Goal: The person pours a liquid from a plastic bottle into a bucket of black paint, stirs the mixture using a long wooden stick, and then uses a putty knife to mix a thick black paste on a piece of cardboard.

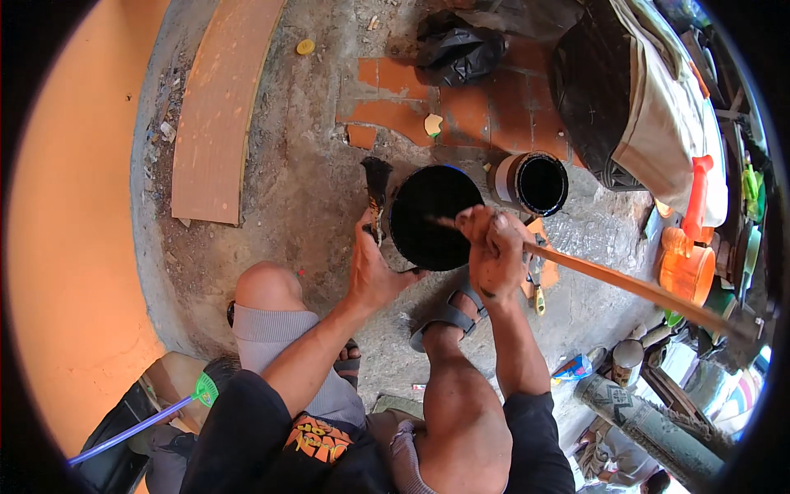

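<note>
A round bucket with black liquid, like paint, stands on the floor before me. My right hand is closed round a long wooden stick. The stick's lower end reaches into the bucket; its other end extends far to the right. In my left hand is a paintbrush with dark, paint-soaked bristles, pointing away from me. The thumb of that hand lies against the bucket's near rim. Behind and right of the bucket an open can tilts, its inside black. Dark smears mark my fingers.
A wooden board lies at the left along the orange wall. A black plastic bag rests on broken red tiles. An orange dipper and other clutter line the right side. A yellow-handled tool lies near my right wrist.
</note>
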A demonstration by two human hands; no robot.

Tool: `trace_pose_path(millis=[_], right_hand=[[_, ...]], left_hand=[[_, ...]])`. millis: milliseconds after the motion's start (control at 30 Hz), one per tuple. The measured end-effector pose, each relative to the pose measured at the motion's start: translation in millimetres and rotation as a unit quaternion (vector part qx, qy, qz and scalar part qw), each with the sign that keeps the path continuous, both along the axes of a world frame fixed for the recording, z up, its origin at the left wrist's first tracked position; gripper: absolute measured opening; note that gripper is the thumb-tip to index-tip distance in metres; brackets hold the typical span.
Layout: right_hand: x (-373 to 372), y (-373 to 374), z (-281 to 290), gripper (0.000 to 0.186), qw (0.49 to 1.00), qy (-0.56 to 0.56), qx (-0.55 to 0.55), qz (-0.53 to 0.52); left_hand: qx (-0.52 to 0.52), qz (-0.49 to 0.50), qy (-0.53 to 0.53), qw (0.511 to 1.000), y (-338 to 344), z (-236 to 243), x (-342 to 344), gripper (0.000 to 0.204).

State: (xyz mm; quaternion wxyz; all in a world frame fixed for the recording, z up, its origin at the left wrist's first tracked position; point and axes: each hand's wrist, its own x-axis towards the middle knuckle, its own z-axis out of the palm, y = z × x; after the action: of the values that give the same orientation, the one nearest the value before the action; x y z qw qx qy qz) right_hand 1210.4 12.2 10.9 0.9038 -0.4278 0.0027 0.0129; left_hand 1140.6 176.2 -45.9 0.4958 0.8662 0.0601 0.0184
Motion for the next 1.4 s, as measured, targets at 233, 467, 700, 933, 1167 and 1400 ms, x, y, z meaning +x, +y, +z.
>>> trace_pose_path(millis=[233, 467, 700, 933, 1167, 1400], right_hand=[[-27.5, -17.1, -9.2, 0.036, 0.971, -0.023, -0.217, -0.098], [-1.1, -7.5, -24.2, 0.030, 0.948, -0.072, -0.291, -0.110], [-56.5, -19.2, 20.4, 0.030, 0.962, 0.141, -0.223, -0.073], [-25.9, -38.3, -24.8, 0.020, 0.889, -0.172, -0.395, -0.155], [-77.2, -44.4, 6.5, 0.035, 0.963, 0.008, -0.189, -0.191], [-25.8, -64.3, -7.9, 0.032, 0.985, -0.036, -0.089, -0.142]], left_hand=[[-0.029, -0.013, 0.009, 0.999, 3.2, -6.4, 6.6, 0.115], [-0.166, -0.052, -0.020, 0.985, 0.6, -23.1, 23.9, 0.122], [-0.118, -0.131, 0.004, 0.984, 6.9, -42.4, 19.9, 0.123], [-0.187, -0.161, -0.004, 0.969, -18.8, -40.5, 24.8, 0.123], [-0.138, -0.154, -0.026, 0.978, -26.1, -47.5, 20.9, 0.120], [-0.170, -0.183, 0.009, 0.968, -41.1, -45.0, 30.2, 0.119]])
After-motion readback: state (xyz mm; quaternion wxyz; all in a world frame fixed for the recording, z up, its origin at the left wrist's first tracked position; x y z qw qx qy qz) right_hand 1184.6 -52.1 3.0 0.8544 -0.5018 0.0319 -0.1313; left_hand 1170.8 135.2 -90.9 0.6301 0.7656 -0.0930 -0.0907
